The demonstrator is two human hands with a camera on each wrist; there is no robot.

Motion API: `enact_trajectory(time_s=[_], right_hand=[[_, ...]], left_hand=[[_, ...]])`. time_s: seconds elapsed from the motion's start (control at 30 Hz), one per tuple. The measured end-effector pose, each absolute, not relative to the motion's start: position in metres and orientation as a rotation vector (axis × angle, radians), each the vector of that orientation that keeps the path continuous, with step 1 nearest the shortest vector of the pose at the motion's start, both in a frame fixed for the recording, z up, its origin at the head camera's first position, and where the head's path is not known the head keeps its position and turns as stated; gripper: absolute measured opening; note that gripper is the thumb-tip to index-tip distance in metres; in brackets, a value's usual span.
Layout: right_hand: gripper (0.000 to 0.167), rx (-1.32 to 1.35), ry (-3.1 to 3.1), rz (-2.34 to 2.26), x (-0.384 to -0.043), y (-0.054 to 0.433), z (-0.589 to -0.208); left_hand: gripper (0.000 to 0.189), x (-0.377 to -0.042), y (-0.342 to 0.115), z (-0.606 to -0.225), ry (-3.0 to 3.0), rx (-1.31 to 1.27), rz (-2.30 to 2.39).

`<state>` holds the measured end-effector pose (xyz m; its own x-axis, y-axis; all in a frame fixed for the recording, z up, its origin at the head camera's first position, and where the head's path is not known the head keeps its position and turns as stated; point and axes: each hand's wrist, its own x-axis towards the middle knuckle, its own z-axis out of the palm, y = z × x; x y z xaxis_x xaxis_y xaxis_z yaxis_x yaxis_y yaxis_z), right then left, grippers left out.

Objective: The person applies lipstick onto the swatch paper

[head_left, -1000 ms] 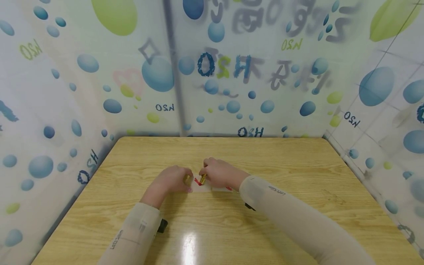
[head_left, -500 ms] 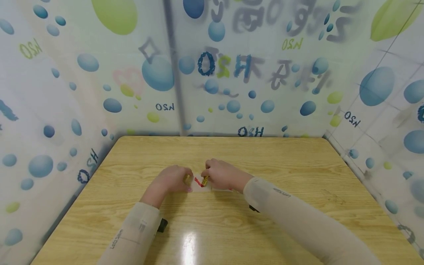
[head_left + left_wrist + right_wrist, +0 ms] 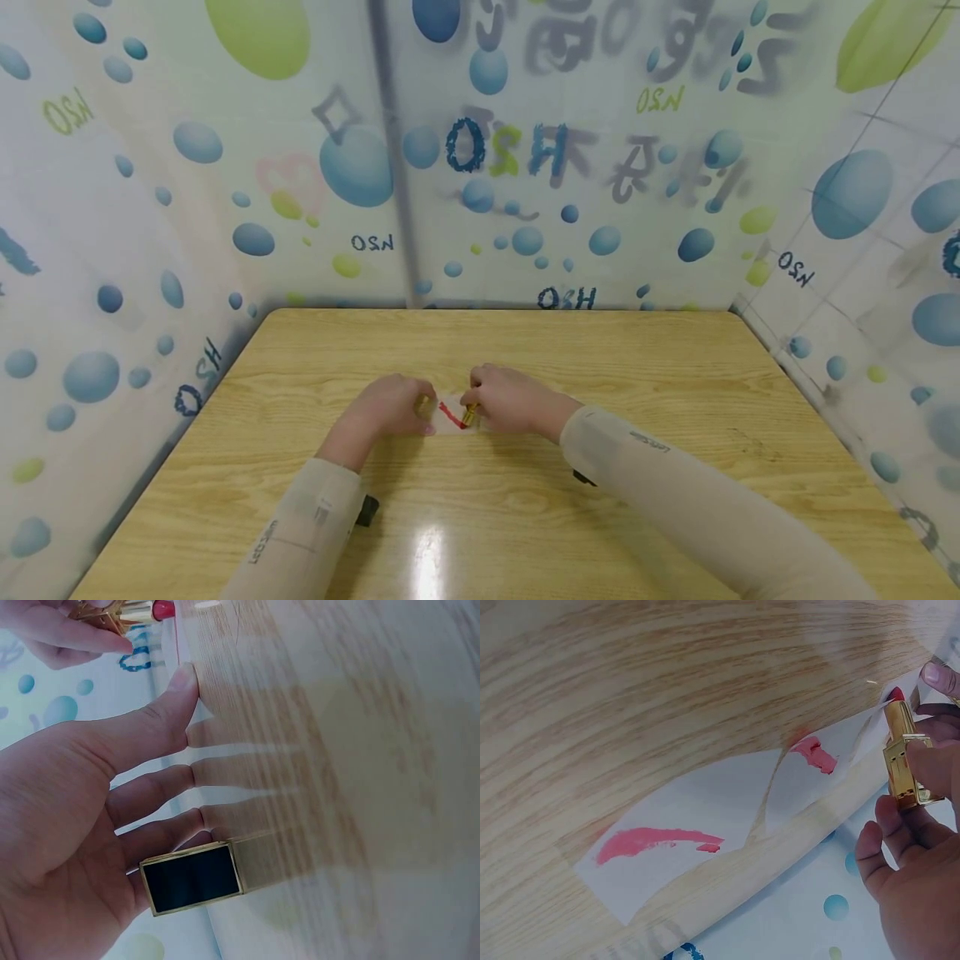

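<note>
My right hand [image 3: 517,400] pinches a gold lipstick [image 3: 470,415] between thumb and fingers. Its red tip [image 3: 896,694] touches a small white paper piece [image 3: 448,428], at the lower right end of a red streak [image 3: 452,414]. On the left, my left hand [image 3: 386,406] rests at the paper's edge. In the left wrist view its thumb [image 3: 180,690] presses down while the other fingers reach the table, loosely bent. Beside the little finger stands a gold-edged cap with a dark end face [image 3: 193,877]; whether a finger touches it is unclear.
In the right wrist view, two more white paper pieces lie on the wooden table [image 3: 480,517]: one with a long pink-red smear [image 3: 656,841], one with a short thick smear [image 3: 815,754]. A patterned wall [image 3: 480,242] stands behind the table's far edge.
My right hand has moved right and slightly nearer with the lipstick, and the red streak on the paper has grown longer. My left hand has stayed in place.
</note>
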<state>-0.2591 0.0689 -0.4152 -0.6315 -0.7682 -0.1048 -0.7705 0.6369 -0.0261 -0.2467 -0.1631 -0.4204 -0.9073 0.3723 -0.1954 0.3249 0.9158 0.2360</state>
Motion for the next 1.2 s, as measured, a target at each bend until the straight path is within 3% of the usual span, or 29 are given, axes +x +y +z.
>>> enact_trajectory(time_s=[1.2], right_hand=[[0.030, -1.320, 2.757, -0.056, -0.2524, 0.0792, -0.4169]], left_hand=[[0.048, -0.2482, -0.1657, -0.4241, 2.847, 0.534, 0.285]])
